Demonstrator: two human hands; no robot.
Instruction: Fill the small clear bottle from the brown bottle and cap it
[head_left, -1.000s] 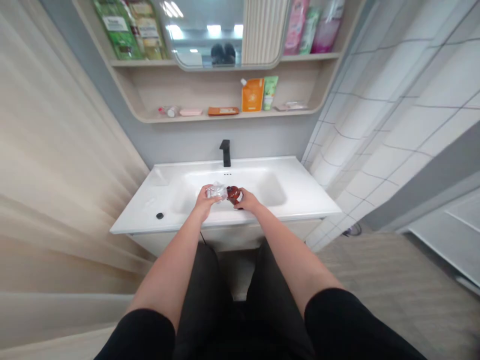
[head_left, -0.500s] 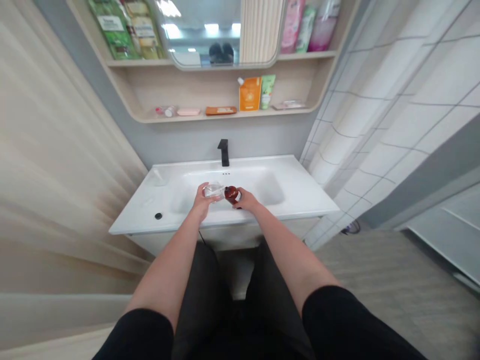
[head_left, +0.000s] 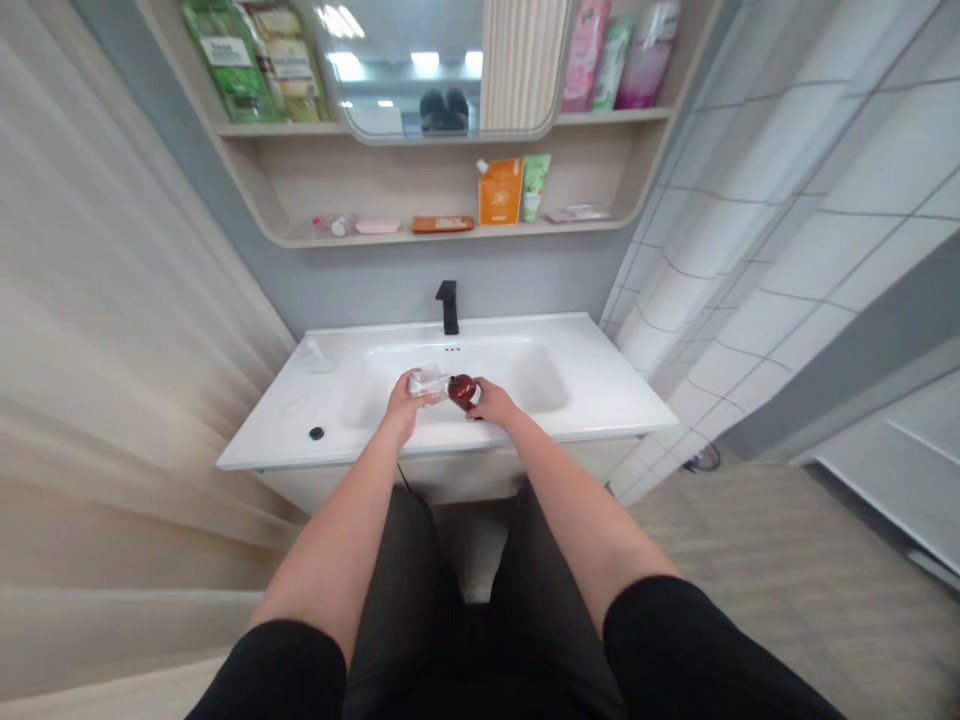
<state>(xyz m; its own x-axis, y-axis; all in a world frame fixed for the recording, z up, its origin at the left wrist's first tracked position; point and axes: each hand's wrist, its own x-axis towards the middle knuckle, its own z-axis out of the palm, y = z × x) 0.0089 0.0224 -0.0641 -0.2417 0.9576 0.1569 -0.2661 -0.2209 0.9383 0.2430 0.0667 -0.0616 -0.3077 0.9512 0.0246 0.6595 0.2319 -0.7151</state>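
Observation:
Over the front of the white sink (head_left: 547, 385), my left hand (head_left: 401, 408) is closed around a clear bottle (head_left: 427, 381) lying sideways, its narrow end to the right. My right hand (head_left: 493, 402) is closed on a reddish-brown bottle (head_left: 460, 390), tilted with its mouth toward the clear one. The two mouths meet or nearly meet; I cannot tell whether they touch. My fingers hide part of both bottles. What is inside the clear bottle is too small to make out.
A black faucet (head_left: 448, 306) stands behind the basin. On the counter's left are a clear container (head_left: 320, 354) and a round black piece (head_left: 316, 433). Above, a shelf holds an orange pouch (head_left: 500, 192), a green tube (head_left: 535, 187) and several other items. A curtain (head_left: 135, 330) hangs at left.
Both hands keep their hold on the bottles at nearly the same place. The brown bottle's angle has shifted slightly. The whole view has moved down a little.

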